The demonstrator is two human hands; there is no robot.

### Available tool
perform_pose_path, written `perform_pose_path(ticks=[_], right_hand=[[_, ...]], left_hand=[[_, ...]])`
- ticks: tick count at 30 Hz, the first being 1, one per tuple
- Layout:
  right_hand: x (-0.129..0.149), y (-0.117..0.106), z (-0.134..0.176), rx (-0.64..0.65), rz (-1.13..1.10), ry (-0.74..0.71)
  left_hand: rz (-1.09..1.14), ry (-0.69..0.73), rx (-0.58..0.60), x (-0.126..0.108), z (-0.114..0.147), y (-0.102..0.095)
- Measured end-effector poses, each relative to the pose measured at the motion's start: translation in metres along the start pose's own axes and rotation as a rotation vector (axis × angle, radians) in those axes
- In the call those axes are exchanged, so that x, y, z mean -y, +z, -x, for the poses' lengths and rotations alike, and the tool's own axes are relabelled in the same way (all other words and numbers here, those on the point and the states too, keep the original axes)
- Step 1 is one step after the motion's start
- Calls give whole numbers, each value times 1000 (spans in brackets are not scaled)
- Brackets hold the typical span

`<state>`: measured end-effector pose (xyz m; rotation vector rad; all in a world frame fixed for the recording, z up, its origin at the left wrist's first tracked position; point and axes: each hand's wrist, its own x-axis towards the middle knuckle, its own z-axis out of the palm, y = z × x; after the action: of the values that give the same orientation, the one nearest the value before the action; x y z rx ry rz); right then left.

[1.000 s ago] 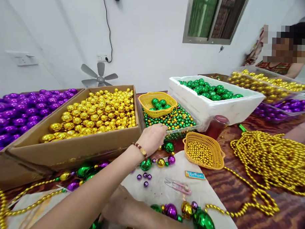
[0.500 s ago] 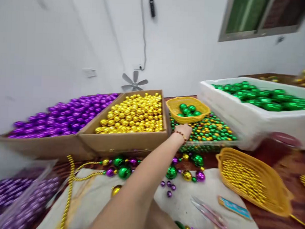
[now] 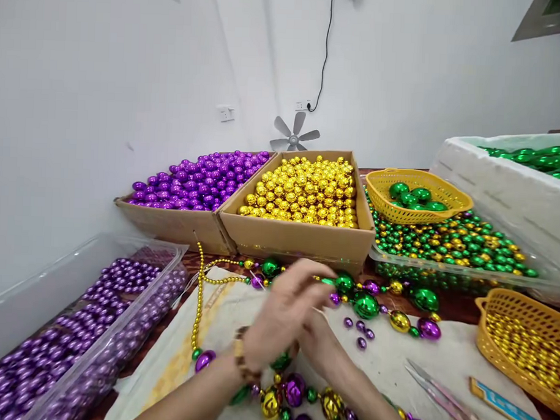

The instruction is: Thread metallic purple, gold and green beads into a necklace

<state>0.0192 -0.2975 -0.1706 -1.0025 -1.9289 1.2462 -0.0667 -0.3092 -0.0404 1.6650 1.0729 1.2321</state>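
My left hand point(image 3: 280, 314), with a wooden bracelet at the wrist, is over the cloth, its fingers bent together and blurred. Whatever it pinches is hidden. Close against it, my right hand point(image 3: 319, 340) has its fingers mostly covered by the left. Under the hands lies a string of large purple, gold and green beads point(image 3: 294, 389). Behind them a bead garland point(image 3: 366, 305) crosses the cloth, ending at left in small gold beads point(image 3: 198, 299). Several loose purple beads point(image 3: 360, 343) rest right of my hands.
Scissors point(image 3: 439, 393) and a blue-and-yellow cutter-like strip point(image 3: 507, 405) lie at right on the cloth point(image 3: 385, 367). Around it stand cartons of purple point(image 3: 169, 215) and gold beads point(image 3: 297, 232), a purple bead tub point(image 3: 120, 327), yellow baskets point(image 3: 417, 215) and a white foam box point(image 3: 487, 199).
My left hand has come back from the tub of small green and gold beads to my right hand over the cloth. The view has swung left.
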Motion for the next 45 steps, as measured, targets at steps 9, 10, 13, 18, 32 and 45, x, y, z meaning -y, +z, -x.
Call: perform_pose_path(ticks=[9,10,13,18,32,45], right_hand=[[19,14,-8,122,-294,85],[21,15,-8,126,-310,94],[23,18,-6,150,-334,129],[25,21,-5,177,-295,162],[28,23,-9,204,-190,194],[30,35,-27,152,-118,138]], left_hand=[[784,-479,-581,83,78,-137],[829,-478,-601,89,80,-137],[933,-487,-678,100,82,-135],[1063,-514,-768,109,81,-140],[1043,-463,-740,119,83,-139],[966,-495,-502,97,88,-119]])
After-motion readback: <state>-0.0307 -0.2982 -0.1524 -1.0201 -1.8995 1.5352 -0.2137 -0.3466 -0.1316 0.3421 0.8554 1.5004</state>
